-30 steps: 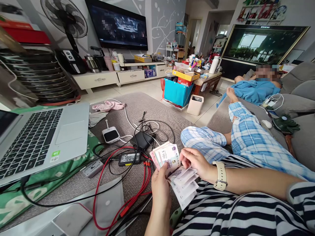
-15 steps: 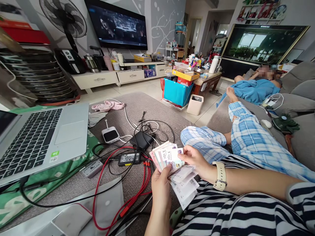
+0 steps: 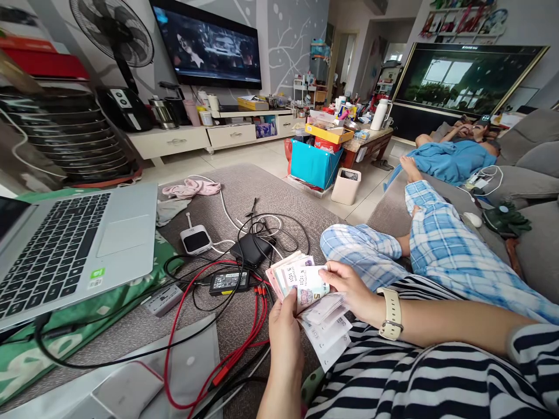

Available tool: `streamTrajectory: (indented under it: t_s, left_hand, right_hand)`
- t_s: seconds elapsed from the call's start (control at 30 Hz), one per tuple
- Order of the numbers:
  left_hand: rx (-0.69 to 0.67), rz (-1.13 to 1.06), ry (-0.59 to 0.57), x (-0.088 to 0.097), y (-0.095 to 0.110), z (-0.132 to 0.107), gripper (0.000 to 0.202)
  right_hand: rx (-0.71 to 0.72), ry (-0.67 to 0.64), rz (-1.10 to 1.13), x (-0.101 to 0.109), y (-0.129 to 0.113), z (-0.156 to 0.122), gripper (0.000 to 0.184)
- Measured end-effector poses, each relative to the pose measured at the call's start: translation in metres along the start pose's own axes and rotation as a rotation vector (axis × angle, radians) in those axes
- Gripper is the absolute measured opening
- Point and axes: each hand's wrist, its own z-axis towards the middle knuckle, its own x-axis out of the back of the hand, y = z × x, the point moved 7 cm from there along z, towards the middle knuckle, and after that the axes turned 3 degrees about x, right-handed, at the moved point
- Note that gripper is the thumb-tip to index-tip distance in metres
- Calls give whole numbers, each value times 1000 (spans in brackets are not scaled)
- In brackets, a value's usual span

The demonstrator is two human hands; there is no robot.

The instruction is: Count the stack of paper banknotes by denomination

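Note:
My left hand (image 3: 286, 329) is closed round a fanned stack of banknotes (image 3: 288, 278), its thumb pressing on their faces. Pinched between the thumb and fingers of my right hand (image 3: 349, 285) is the edge of the top banknote (image 3: 313, 285), which bears a printed 5. Below it, several pale notes (image 3: 329, 340) hang folded down from the stack toward my striped shirt. The right hand's other fingers are partly hidden behind the notes. A cream watch strap (image 3: 390, 314) is round my right wrist.
A laptop (image 3: 87, 238) lies at the left on a green cloth. Red cables (image 3: 244, 326), black cables and a power adapter (image 3: 229, 281) spread over the grey sofa surface beside my hands. Another person under a blue cover (image 3: 454, 160) lies on the sofa at the right.
My right hand has shifted slightly right and up along the top note, showing more of its face. My left thumb has moved a little left on the stack.

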Motion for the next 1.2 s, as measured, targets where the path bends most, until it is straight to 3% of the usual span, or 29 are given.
streamTrajectory:
  t_s: [0.4,0.77,1.07,1.2]
  left_hand:
    - [-31,82,76,-4,8,-11,40]
    - [-27,90,80,-2,7,-11,37]
    - [14,77,-57,-4,-1,-1,41]
    - [-53,155,-77,-3,4,-1,42]
  right_hand:
    - [18,-5,47,-3,-10,-3,20]
    - [-11,6,52,-4,-10,-2,30]
    - [-28,-56,58,-9,-9,-2,27]
    - [-21,-77,58,-11,-12,-3,28]
